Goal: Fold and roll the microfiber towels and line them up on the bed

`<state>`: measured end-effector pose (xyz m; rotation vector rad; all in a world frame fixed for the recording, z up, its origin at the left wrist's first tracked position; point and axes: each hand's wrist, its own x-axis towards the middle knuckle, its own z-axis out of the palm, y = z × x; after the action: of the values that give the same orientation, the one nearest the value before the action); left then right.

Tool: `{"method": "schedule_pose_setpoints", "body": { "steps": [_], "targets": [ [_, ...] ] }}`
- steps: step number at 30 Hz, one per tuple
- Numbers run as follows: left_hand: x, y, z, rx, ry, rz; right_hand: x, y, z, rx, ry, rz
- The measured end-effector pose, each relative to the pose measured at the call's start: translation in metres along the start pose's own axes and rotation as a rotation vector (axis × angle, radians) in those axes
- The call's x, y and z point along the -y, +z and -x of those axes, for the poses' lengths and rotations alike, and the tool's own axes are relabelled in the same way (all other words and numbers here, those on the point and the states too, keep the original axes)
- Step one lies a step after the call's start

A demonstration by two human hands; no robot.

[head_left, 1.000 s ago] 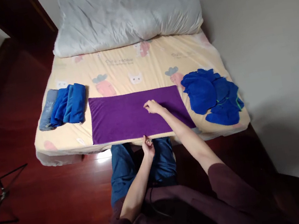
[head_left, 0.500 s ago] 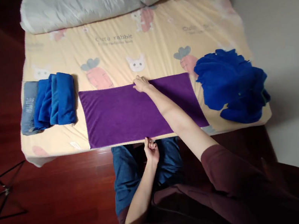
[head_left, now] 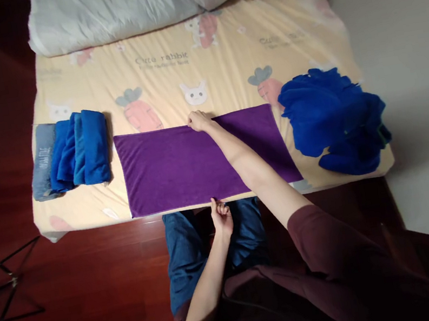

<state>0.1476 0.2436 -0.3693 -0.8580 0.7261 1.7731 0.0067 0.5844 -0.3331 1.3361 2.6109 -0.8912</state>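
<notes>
A purple towel (head_left: 170, 168) lies spread flat, its long side running along the bed's front edge. My right hand (head_left: 198, 121) reaches across it to the middle of the far edge, fingers curled closed on the fabric there. At the middle of the near edge is my left hand (head_left: 221, 217), fingers bent in and the tip of one finger at the towel's border; the exact pinch is hard to see. My right forearm covers part of the towel.
Folded blue towels (head_left: 91, 148) and a grey-blue one (head_left: 44, 164) lie in a row at left. A heap of blue towels (head_left: 330, 114) is at right. Behind are the patterned bed sheet (head_left: 166, 83) and a pale quilt (head_left: 111, 13). A black tripod leg (head_left: 5, 272) stands on the floor.
My right hand's fingers have curled in more at the towel's far edge. My left hand stays at the near edge. The view has shifted slightly.
</notes>
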Motion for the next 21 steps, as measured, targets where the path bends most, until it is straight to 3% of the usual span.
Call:
{"method": "schedule_pose_setpoints", "body": {
  "steps": [10, 21],
  "targets": [
    [0.001, 0.000, 0.007, -0.023, -0.042, 0.035, -0.007, -0.012, -0.027, -0.056, -0.040, -0.123],
    [-0.004, 0.003, 0.010, -0.169, -0.009, 0.048, -0.019, -0.012, -0.047, -0.062, -0.026, -0.307]
  ]
}}
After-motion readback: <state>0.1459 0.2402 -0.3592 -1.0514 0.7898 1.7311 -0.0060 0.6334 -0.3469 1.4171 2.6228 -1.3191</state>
